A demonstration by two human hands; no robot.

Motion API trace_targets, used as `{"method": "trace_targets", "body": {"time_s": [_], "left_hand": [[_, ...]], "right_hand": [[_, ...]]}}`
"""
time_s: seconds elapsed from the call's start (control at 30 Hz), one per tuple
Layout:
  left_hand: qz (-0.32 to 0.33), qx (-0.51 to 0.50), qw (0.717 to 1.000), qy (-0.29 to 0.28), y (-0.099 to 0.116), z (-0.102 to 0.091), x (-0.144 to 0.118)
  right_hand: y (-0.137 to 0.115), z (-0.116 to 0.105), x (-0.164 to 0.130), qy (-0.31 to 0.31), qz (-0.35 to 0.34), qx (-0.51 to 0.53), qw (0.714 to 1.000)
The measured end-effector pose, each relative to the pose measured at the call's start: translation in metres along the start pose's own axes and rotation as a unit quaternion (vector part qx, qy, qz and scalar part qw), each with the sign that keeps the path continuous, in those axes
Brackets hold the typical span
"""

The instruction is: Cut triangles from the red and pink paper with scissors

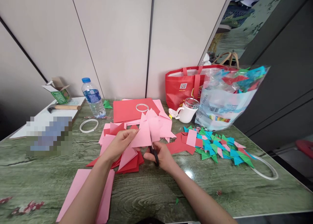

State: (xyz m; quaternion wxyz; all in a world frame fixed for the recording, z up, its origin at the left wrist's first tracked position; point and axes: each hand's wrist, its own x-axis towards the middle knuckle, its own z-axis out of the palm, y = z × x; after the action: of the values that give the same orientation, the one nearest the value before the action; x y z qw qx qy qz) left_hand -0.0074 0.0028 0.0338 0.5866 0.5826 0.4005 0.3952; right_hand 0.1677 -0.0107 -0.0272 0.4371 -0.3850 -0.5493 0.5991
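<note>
My left hand (120, 145) holds up a pink paper piece (152, 128) with several pointed corners, over the middle of the green table (36, 181). My right hand (161, 155) grips black-handled scissors (154, 155) just under that paper, the blades hidden behind it. Beneath my hands lies a heap of red and pink cut sheets (127, 160). A long pink sheet (80, 191) lies under my left forearm.
Folded green, blue and pink triangles (220, 147) pile up at the right, by a white ring (265, 168). Behind stand a white mug (187, 111), a clear bag of paper (227, 97), a red bag (182, 85), a water bottle (93, 98), tape rings (88, 125), a hammer (63, 107) and a small box (58, 90).
</note>
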Motion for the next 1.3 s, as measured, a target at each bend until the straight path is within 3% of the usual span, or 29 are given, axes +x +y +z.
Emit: {"method": "trace_targets", "body": {"time_s": [0.2,0.4,1.03,1.3], "left_hand": [[-0.042,0.047,0.998,-0.010,-0.0024,0.0106,0.0024],[-0.065,0.041,0.997,0.009,-0.0056,0.0116,0.0036],[-0.079,0.041,0.996,-0.010,-0.0066,0.0087,0.0028],[-0.068,0.049,0.996,-0.018,-0.0082,0.0076,0.0032]], "right_hand": [[-0.0004,0.0007,-0.0017,-0.074,0.008,-0.010,0.997],[-0.0012,0.0022,-0.0011,-0.103,0.003,0.022,0.994],[-0.0024,0.0069,-0.0035,-0.103,0.016,0.043,0.994],[0.0030,0.0068,-0.0034,-0.069,0.015,0.018,0.997]]}}
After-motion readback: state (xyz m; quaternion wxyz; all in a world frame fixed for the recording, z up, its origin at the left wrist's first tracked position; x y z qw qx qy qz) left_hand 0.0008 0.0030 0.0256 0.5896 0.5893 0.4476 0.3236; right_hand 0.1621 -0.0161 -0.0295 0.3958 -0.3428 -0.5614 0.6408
